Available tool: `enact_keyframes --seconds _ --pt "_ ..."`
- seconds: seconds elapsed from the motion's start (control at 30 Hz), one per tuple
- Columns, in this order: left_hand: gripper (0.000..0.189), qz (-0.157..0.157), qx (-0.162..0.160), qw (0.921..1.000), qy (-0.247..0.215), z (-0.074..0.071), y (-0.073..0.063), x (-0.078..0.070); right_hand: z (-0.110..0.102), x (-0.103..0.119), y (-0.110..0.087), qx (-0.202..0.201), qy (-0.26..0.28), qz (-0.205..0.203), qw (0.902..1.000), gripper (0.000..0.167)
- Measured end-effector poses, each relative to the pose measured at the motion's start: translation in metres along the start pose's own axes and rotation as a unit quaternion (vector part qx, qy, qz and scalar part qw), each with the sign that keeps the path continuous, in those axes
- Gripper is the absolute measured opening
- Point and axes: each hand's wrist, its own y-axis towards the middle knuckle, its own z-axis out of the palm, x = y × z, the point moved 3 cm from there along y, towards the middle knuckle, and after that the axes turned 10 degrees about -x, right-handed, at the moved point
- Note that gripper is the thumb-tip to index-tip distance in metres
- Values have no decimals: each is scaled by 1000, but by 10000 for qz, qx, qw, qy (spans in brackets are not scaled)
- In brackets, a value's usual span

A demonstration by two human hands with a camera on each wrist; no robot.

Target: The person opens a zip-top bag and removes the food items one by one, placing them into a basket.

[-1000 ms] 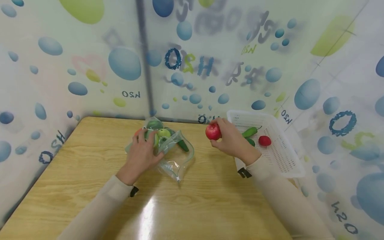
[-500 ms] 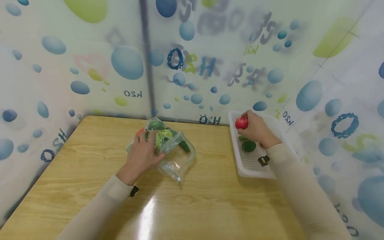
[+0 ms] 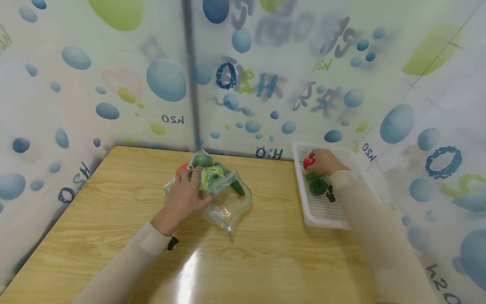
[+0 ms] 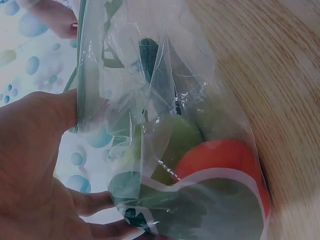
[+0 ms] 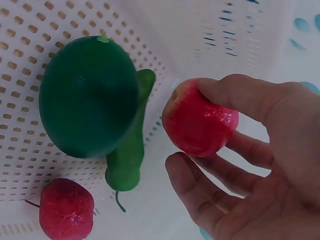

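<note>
In the head view, my left hand [image 3: 184, 194] rests on a clear plastic bag [image 3: 224, 213] of several fruits and vegetables. Its fingers touch the bag's side, and the thumb lies at the bag's rim, wide apart from them. Inside the bag are a red-orange round fruit [image 4: 220, 160], green pieces and a long dark green one. Over the white perforated basket [image 3: 322, 214], my right hand [image 3: 324, 161] pinches a red apple [image 5: 197, 120] between thumb and fingers. Close by in the basket lie a dark green oval fruit [image 5: 87, 97], a green pepper [image 5: 127, 155] and another red apple [image 5: 66, 210].
The wooden table [image 3: 265, 261] runs up to a patterned wall [image 3: 281, 76] behind. The basket stands at the back right, near the side wall. A stretch of tabletop separates bag and basket.
My right hand has carried the red apple from between the bag and the basket rightward over the basket, then lower into it. The left hand stays on the bag.
</note>
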Motion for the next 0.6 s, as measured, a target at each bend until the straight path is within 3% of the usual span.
enact_keyframes --seconds 0.17,0.23,0.47,0.6 --pt "93 50 -47 10000 -25 -1 0 -1 37 -47 41 -51 -44 -35 10000 60" --pt "93 59 -41 10000 -9 -2 1 0 43 -50 46 -14 -121 2 9999 62" --pt "93 26 8 10000 71 -2 1 0 6 22 -11 308 -85 263 9991 69" --pt "95 -51 77 9999 83 0 1 0 5 20 -8 151 -33 110 9998 70"
